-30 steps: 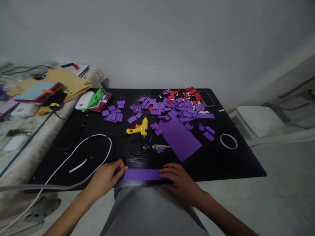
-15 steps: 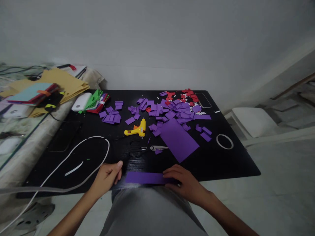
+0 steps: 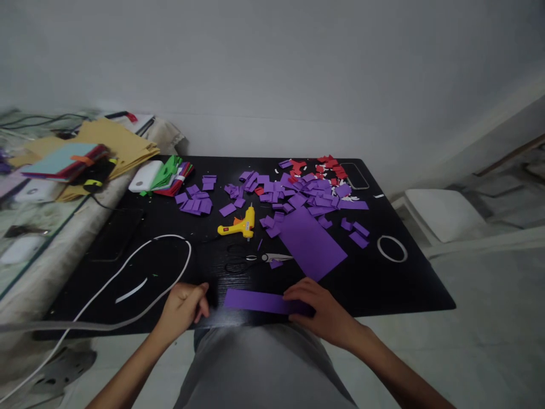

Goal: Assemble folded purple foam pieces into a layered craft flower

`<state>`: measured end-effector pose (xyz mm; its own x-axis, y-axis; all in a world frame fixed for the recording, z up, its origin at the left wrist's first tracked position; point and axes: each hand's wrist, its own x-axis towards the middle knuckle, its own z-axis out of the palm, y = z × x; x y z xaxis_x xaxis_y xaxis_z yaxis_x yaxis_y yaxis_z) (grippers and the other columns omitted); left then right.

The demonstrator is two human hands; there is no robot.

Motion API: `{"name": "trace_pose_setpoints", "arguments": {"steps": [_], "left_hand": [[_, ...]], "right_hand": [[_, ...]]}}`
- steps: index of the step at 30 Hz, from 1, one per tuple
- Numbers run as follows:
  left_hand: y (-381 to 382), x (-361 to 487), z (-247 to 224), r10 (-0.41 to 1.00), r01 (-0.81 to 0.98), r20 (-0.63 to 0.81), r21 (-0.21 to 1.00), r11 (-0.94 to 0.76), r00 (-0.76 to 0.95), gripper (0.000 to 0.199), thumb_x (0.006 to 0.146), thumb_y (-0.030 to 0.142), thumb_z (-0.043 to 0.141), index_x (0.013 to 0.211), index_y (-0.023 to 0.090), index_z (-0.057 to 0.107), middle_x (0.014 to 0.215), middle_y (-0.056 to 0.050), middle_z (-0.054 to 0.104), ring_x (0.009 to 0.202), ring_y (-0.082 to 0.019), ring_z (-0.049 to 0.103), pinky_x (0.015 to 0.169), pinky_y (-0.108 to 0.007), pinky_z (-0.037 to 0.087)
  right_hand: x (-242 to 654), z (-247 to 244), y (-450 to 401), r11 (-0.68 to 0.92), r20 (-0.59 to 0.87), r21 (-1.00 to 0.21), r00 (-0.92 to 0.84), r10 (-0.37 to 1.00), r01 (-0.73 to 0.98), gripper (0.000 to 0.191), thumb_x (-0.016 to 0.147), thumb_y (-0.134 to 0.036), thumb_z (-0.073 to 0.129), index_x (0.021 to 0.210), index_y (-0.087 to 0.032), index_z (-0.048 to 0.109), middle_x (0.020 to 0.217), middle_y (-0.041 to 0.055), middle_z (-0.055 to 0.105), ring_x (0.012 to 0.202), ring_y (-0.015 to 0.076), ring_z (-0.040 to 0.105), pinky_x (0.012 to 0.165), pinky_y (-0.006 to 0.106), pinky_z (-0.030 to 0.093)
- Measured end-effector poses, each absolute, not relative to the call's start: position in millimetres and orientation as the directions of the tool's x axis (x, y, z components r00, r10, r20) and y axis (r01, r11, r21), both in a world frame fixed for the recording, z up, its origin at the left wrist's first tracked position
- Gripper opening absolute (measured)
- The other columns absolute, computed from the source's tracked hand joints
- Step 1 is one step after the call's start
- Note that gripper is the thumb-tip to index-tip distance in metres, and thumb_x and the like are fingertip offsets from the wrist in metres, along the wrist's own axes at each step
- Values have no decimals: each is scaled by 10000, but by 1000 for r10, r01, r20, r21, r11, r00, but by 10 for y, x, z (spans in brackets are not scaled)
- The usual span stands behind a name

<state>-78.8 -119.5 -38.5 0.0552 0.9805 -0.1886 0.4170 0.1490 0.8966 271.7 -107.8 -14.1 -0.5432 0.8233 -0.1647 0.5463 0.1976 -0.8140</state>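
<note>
A long purple paper strip lies near the front edge of the black table. My right hand grips its right end, thumb on the near side and fingers on the far side. A short gap left of the strip's other end, my left hand rests with its fingers curled in and nothing visible in them. Beyond the strip lie black-handled scissors, a yellow glue gun and a larger purple paper sheet.
Folded purple paper pieces and red scraps are spread across the back. A white cable loops at left. A white ring lies at right. Colored paper bundles sit at back left, and a white stool stands beyond the right edge.
The strip has shifted slightly away from the table's front edge and now lies at a slight slant, my right hand still on its end. My left hand's thumb has drawn in over the curled fingers.
</note>
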Motion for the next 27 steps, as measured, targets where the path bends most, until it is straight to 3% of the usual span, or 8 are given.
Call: {"name": "trace_pose_setpoints", "arguments": {"steps": [6, 12, 19, 24, 27], "left_hand": [[-1223, -787, -392, 982, 394, -186, 905, 157, 36, 685, 997, 581, 436, 507, 197, 721, 344, 0, 475, 345, -108, 438, 463, -250, 382], [-1209, -769, -367, 988, 432, -98, 901, 37, 121, 596, 1012, 598, 462, 701, 170, 736, 481, 7, 550, 470, -124, 520, 527, -247, 403], [-1210, -774, -415, 999, 427, -26, 904, 9, 34, 282, 953, 439, 662, 1079, 194, 723, 887, -42, 697, 809, -173, 656, 708, -261, 522], [-1144, -680, -378, 997, 217, -27, 976, 12, 67, 506, 961, 435, 684, 1399, 224, 545, 1247, -133, 659, 924, -190, 669, 706, -278, 563], [-966, -516, -261, 995, 60, -18, 998, 12, 94, 671, 929, 461, 732, 1492, 239, 443, 1292, -146, 657, 876, -186, 688, 668, -284, 575]], "right_hand": [[2719, -197, -1074, 227, -143, -807, -553, 821, 545, 404, 833, -73, 813, 1189, -255, 755, 1281, 71, 736, 1230, 241, 658, 1110, 457, 525], [2716, -178, -1069, 203, -154, -814, -540, 827, 544, 357, 862, -110, 804, 1194, -234, 757, 1287, 79, 731, 1230, 232, 671, 1121, 435, 514], [2697, -93, -1052, 109, -147, -870, -463, 874, 481, 280, 906, -216, 758, 1185, -238, 756, 1239, 72, 752, 1178, 227, 697, 1085, 415, 517], [2621, -70, -1011, -108, -240, -939, -400, 884, 325, 286, 892, -299, 754, 1171, -241, 768, 1086, 56, 769, 953, 197, 713, 863, 340, 578], [2493, -91, -922, -158, -208, -976, -425, 881, 150, 352, 857, -375, 805, 1174, -230, 761, 1111, 71, 767, 994, 210, 720, 895, 348, 588]]}}
